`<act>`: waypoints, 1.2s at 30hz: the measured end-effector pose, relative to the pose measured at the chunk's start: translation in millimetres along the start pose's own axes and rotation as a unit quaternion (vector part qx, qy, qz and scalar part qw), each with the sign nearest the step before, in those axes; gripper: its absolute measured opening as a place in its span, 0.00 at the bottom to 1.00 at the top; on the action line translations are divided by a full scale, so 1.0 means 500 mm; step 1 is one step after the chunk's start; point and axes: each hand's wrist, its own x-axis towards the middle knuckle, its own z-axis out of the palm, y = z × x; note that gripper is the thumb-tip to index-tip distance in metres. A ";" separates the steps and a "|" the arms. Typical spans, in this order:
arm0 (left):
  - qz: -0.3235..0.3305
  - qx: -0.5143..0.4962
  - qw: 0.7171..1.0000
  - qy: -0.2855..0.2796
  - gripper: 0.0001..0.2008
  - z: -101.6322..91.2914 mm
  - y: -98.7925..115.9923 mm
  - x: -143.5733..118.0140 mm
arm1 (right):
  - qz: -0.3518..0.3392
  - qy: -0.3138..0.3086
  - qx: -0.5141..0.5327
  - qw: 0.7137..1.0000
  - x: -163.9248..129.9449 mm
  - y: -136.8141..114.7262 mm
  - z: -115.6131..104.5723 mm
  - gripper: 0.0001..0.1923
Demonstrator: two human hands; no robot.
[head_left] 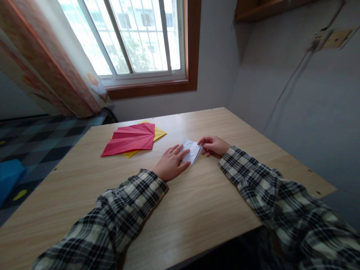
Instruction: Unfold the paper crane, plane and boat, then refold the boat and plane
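A small folded sheet of white paper (191, 150) lies on the wooden table, with layers showing along its right edge. My left hand (172, 162) rests flat on its left part, fingers stretched out and slightly apart. At the paper's right corner, my right hand (211, 145) has its thumb and index finger pinched together on the edge. The other fingers of that hand curl beneath. Part of the paper is hidden under my left fingers.
Left of the white paper lies a creased red sheet (132, 138) on top of a yellow sheet (159, 134). The wooden table (180, 213) has a wall on its right and a window (135, 37) behind. A checkered bed cover (56, 137) lies to the left.
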 end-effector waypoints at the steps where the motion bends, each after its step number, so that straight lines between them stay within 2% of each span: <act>1: 0.001 -0.002 1.000 0.001 0.30 0.000 0.000 0.000 | -0.001 -0.006 0.001 1.000 0.000 0.002 -0.002 0.07; 6: 0.008 -0.014 1.000 0.005 0.30 0.000 -0.001 0.000 | 0.000 0.001 -0.040 0.999 -0.003 0.003 -0.001 0.12; 10: 0.022 -0.022 1.000 0.004 0.31 -0.001 -0.001 -0.002 | -0.014 -0.017 -0.126 0.992 -0.009 -0.007 0.000 0.12; 12: 0.030 -0.029 0.999 0.004 0.32 -0.001 0.000 -0.003 | -0.044 -0.024 -0.207 0.977 -0.012 -0.015 -0.001 0.12; 15: 0.034 -0.031 0.999 0.001 0.32 -0.002 0.002 -0.003 | -0.100 -0.020 -0.330 0.939 -0.016 -0.022 -0.002 0.11; 17: 0.034 -0.031 0.999 -0.002 0.32 -0.003 0.003 -0.004 | -0.127 -0.019 -0.375 0.918 -0.017 -0.024 -0.003 0.12; 20: 0.038 -0.038 0.998 -0.011 0.32 -0.006 0.004 -0.005 | -0.139 -0.023 -0.388 0.911 -0.016 -0.022 -0.004 0.14; 25: 0.044 -0.046 0.998 -0.021 0.33 -0.009 0.005 -0.005 | -0.105 -0.032 -0.358 0.927 -0.014 -0.024 -0.009 0.17; 31: 0.045 -0.054 0.997 -0.021 0.32 -0.011 0.006 -0.006 | -0.097 -0.090 -0.358 0.924 -0.014 -0.031 -0.028 0.12; 36: 0.045 -0.060 0.997 -0.021 0.34 -0.012 0.005 -0.007 | -0.100 -0.096 -0.364 0.921 -0.015 -0.035 -0.032 0.10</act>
